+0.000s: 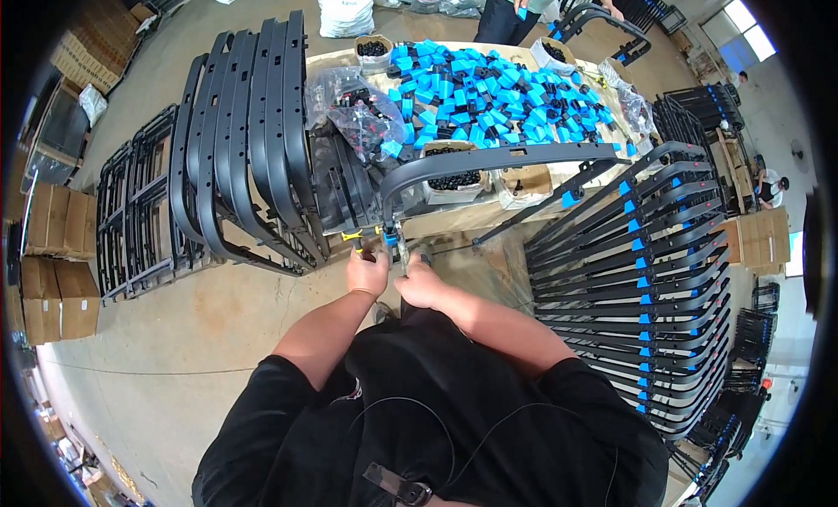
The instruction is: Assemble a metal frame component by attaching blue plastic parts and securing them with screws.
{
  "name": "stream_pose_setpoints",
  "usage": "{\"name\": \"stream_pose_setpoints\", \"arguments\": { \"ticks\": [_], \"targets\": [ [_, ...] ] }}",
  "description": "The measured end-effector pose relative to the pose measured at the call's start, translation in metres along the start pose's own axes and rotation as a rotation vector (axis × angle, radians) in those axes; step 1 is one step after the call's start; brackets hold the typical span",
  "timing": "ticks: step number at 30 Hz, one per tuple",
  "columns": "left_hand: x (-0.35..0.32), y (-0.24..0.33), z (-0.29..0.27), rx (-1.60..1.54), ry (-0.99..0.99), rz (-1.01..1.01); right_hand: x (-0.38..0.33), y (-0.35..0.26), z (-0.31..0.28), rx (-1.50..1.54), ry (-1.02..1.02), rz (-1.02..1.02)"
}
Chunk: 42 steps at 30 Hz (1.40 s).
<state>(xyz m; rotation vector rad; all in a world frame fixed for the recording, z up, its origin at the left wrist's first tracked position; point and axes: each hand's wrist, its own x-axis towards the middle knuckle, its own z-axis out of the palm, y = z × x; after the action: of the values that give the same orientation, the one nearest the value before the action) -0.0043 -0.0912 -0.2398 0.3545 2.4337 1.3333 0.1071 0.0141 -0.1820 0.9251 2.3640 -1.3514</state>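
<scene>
My left hand (pixel 367 272) grips a tool with a yellow and black handle (pixel 352 236) right under the near end of a curved black metal frame (pixel 489 161). My right hand (pixel 422 284) is closed around a small metal tool (pixel 404 252) just below a blue plastic clip (pixel 390 238) on that frame end. The frame arches from my hands across the front of the table to the right. Both hands sit close together, nearly touching.
A wooden table (pixel 454 219) carries a heap of blue clips (pixel 489 88), bags and boxes of black parts. Black frames stand stacked at left (pixel 244 149); frames with blue clips lean at right (pixel 637 271). Cardboard boxes (pixel 52 263) line the far left. Another person (pixel 515 5) works beyond the table.
</scene>
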Motion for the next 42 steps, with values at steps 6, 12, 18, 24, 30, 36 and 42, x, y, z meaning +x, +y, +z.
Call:
{"name": "stream_pose_setpoints", "arguments": {
  "ticks": [6, 12, 18, 24, 30, 36, 42],
  "targets": [
    [-0.001, 0.012, -0.012, -0.228, -0.038, -0.134, 0.005, -0.004, -0.007, 0.521, 0.064, 0.132],
    [0.005, 0.046, -0.030, -0.545, -0.099, -0.389, 0.012, 0.033, -0.028, 1.108, 0.227, 0.259],
    [-0.009, 0.067, -0.031, -0.548, -0.101, -0.535, -0.033, 0.104, -0.080, 1.018, 0.151, 0.223],
    [-0.037, 0.010, -0.039, -0.234, 0.067, -0.317, -0.048, 0.208, -0.127, 0.679, 0.228, 0.147],
    [-0.106, 0.144, 0.035, 0.003, -0.269, 0.095, -0.089, 0.204, -0.222, 0.312, 0.258, -0.142],
    [-0.115, 0.310, 0.181, -0.020, -0.732, 0.194, -0.093, 0.177, -0.286, 0.973, -0.128, -0.188],
    [-0.115, 0.331, 0.221, 0.207, -0.610, 0.386, -0.099, 0.211, -0.334, 0.975, 0.112, -0.161]
  ]
}}
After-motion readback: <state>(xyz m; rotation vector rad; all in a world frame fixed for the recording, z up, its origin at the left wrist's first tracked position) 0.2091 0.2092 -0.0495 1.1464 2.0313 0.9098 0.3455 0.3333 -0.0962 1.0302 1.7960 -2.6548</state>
